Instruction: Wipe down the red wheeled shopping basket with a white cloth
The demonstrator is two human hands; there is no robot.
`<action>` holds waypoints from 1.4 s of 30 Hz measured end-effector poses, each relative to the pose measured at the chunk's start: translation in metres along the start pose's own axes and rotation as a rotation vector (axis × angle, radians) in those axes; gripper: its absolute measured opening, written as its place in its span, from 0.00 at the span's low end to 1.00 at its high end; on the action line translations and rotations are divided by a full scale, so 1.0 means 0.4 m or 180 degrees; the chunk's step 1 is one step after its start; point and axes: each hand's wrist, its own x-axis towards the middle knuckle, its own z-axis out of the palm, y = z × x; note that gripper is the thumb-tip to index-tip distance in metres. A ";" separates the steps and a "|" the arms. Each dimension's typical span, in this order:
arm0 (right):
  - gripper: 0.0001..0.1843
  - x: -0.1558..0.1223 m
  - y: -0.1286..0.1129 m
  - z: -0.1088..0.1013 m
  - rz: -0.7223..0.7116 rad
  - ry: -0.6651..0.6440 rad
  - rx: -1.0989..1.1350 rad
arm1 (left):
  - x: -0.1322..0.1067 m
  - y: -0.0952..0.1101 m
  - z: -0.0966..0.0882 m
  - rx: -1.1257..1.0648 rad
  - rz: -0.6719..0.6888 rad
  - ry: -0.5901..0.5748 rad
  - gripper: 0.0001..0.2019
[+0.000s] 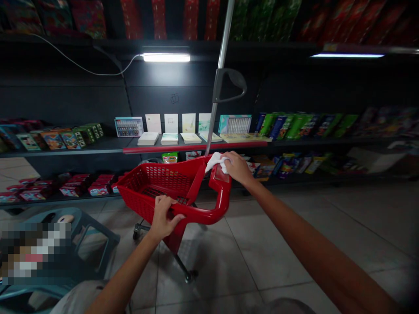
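A red plastic shopping basket on wheels (153,183) stands tilted on the tiled floor in front of me. My left hand (163,216) is closed round its near red rim. My right hand (237,168) is closed on a crumpled white cloth (216,162) and presses it against the top of the basket's right handle bar (222,192). A grey pull handle on a metal pole (220,83) rises from the basket's far side.
Dark shelves (196,146) run along the wall behind, stocked with notebooks, paint sets and coloured boxes. A grey-blue plastic chair (85,235) stands at the lower left. Tiled floor (310,226) stretches to the right.
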 end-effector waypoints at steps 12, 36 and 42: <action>0.13 -0.338 -0.289 -0.145 -0.0970 -0.0053 0.0897 | 0.000 -0.020 0.005 -0.0085 -0.0251 -0.0165 0.27; 0.11 -0.229 -0.240 -0.130 -0.1619 -0.0458 0.1232 | 0.020 -0.016 -0.031 -0.0340 -0.0933 0.0116 0.27; 0.11 -0.216 -0.234 -0.102 -0.1856 -0.0332 0.1328 | 0.020 -0.041 -0.055 -0.0445 -0.0887 0.0110 0.26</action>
